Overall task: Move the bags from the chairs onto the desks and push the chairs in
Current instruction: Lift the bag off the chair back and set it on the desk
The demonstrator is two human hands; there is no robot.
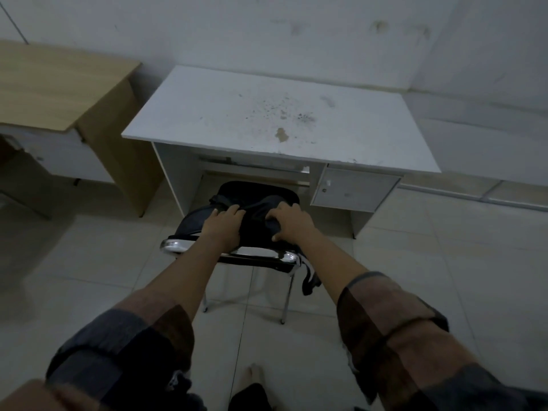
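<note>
Backpack of soft black and dark-grey fabric (255, 215) slumps on the chrome-framed black chair (231, 250), just in front of the stained white desk (267, 120). It looks limp and light, so bunched cloth near its top is probably the best hold. Left hand (224, 222) and right hand (289, 225) both clutch folds of it, fingers curled. One strap (308, 277) dangles off the chair's right side.

The room is dim and grey, with low contrast and no clear light source. Bright glare sits on the chrome chair (237, 254) rail. Faint sheen shows on the floor (415, 262) tiles. The wide lens bows the desk (207, 114) edges and walls; the sleeves near the bottom are soft.
</note>
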